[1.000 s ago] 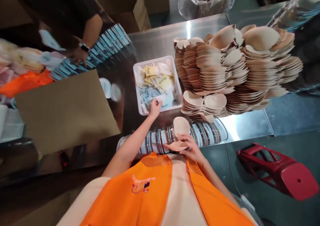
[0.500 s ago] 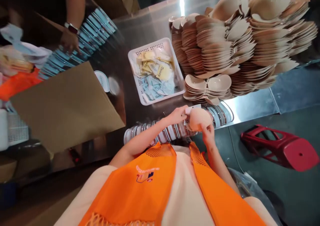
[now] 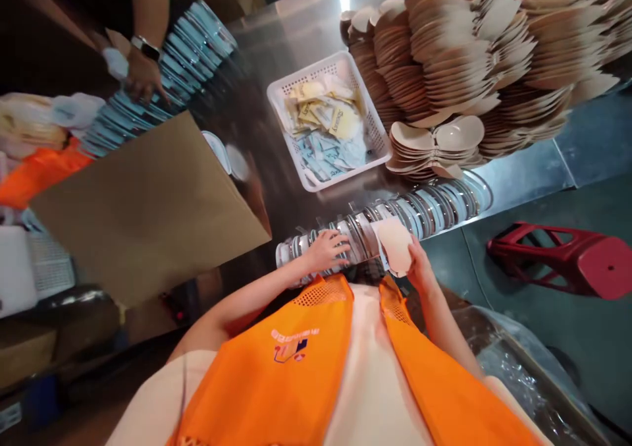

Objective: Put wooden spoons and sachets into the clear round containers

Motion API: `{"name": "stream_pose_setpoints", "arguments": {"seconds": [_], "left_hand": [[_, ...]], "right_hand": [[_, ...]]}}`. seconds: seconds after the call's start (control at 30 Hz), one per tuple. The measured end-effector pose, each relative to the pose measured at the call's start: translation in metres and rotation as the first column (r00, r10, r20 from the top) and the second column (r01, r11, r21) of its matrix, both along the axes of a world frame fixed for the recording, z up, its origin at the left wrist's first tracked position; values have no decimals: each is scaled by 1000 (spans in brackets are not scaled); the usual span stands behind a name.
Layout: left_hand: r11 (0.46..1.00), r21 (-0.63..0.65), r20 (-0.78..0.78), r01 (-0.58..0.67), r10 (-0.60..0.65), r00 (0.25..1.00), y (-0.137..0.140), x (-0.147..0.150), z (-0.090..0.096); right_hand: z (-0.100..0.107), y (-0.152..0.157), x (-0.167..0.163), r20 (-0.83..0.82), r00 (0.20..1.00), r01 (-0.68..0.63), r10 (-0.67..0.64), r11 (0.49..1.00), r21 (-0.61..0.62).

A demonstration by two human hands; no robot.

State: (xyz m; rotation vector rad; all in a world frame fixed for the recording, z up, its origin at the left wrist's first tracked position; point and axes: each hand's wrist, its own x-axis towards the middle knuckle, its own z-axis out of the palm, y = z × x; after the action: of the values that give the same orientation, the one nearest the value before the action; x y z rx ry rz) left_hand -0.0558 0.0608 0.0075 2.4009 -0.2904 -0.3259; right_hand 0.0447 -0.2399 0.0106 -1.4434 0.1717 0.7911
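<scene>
My right hand (image 3: 421, 268) grips a beige bra cup (image 3: 396, 247) by its right edge, above the table's front edge. A white piece, perhaps a tag or card, shows along the cup's left side. My left hand (image 3: 328, 251), its fingers spread, rests on a row of rounded, clear-and-white packages (image 3: 415, 210) standing on edge along the front of the table. Past the row, stacked beige bra cups (image 3: 449, 57) stand at the right, with a smaller stack (image 3: 434, 144) nearer me.
A white basket (image 3: 320, 184) holds yellow and blue printed packets. At left stands a cardboard box (image 3: 148, 215). Beyond it, another person's hand (image 3: 144, 80) touches a row of blue packages (image 3: 195, 44). A red stool (image 3: 557, 258) is on the floor at right.
My left hand has let go of the white piece by the cup and moved left onto the package row. My right hand has lowered the cup slightly and turned it. The view has shifted.
</scene>
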Motion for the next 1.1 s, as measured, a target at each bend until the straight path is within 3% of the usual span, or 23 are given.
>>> {"name": "stream_pose_setpoints", "arguments": {"seconds": [0.1, 0.17, 0.33, 0.47, 0.6, 0.7, 0.8, 0.93, 1.0, 1.1], "left_hand": [[982, 153, 43, 108, -116, 992, -6, -14, -17], [958, 205, 44, 200, -213, 976, -15, -11, -22], [924, 174, 145, 340, -365, 920, -19, 4, -20], [918, 143, 166, 371, -392, 905, -16, 13, -15], [927, 148, 98, 344, -360, 928, -21, 15, -13], [941, 130, 80, 313, -325, 942, -23, 15, -14], [963, 70, 97, 260, -266, 959, -21, 16, -16], [975, -8, 104, 224, -222, 970, -18, 15, -20], [974, -10, 122, 225, -222, 967, -17, 15, -22], [974, 17, 159, 225, -225, 961, -18, 14, -24]], "right_hand": [[1, -19, -35, 20, 1000, -16, 18, 994, -108], [7, -28, -56, 128, 989, -45, 77, 971, -235], [24, -30, -100, 391, 877, -87, 279, 892, -443], [28, -20, -119, 473, 812, -93, 342, 876, -473], [32, -14, -129, 544, 778, -22, 313, 880, -475], [30, 1, -134, 580, 738, 25, 344, 845, -534], [12, 40, -129, 565, 712, 3, 417, 803, -596], [-34, 94, -106, 611, 637, 7, 470, 789, -614], [-55, 99, -97, 652, 587, 32, 479, 792, -610], [-77, 78, -95, 708, 522, 94, 475, 793, -602]]}}
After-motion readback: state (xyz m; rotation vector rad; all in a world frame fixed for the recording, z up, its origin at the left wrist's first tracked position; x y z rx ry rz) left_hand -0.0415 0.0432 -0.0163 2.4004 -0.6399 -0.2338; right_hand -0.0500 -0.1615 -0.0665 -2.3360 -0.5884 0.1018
